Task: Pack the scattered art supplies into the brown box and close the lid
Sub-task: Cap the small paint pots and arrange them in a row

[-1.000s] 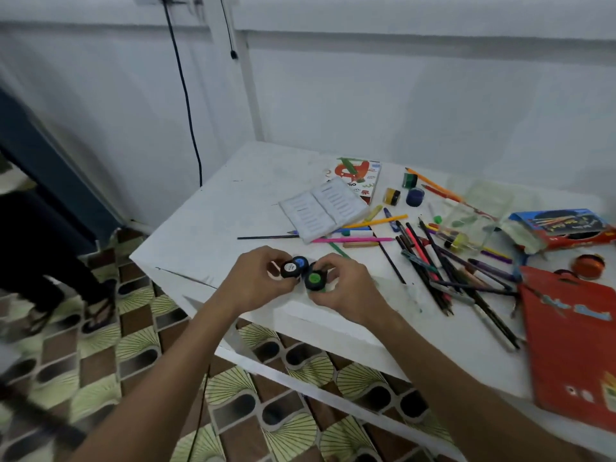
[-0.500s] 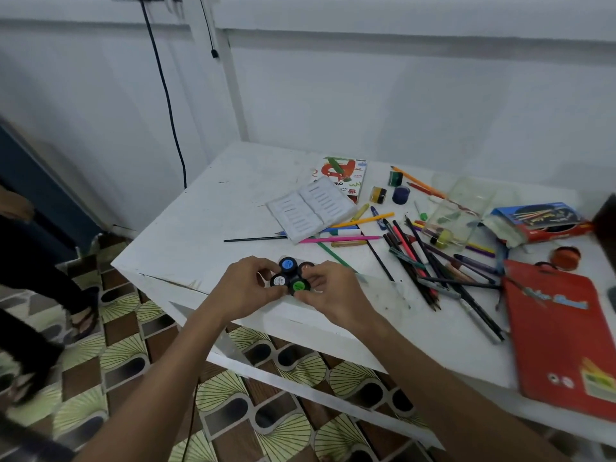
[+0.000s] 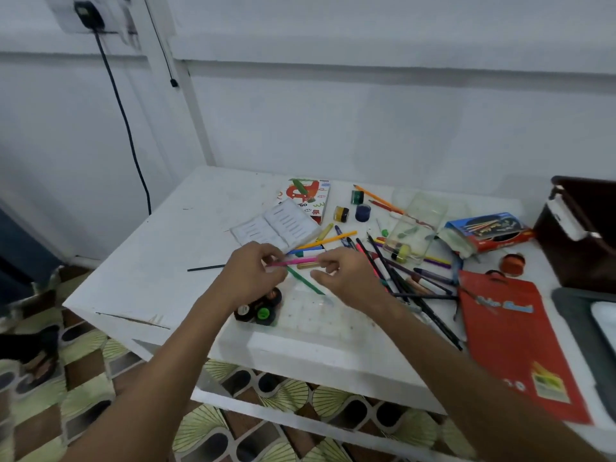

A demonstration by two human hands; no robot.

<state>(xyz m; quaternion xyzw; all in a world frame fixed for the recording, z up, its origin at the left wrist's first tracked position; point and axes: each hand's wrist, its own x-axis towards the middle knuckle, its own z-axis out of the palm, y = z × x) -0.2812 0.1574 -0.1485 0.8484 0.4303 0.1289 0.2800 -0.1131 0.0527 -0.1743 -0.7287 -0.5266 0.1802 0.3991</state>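
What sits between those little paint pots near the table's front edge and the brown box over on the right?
The paint pots lie far left of the brown box. Between them on the table lie a clear sheet, the heap of pencils and a red folder. Carried above, nothing visible blocks them.

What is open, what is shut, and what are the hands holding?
Brown box: open, at the table's right edge.
Little booklet: lying open.
Paint pots: lids on, standing on the table.
Pink pen: capped, at both hands' fingers.
Left hand: pinching the pink pen.
Right hand: fingers loosely curled; grip unclear.
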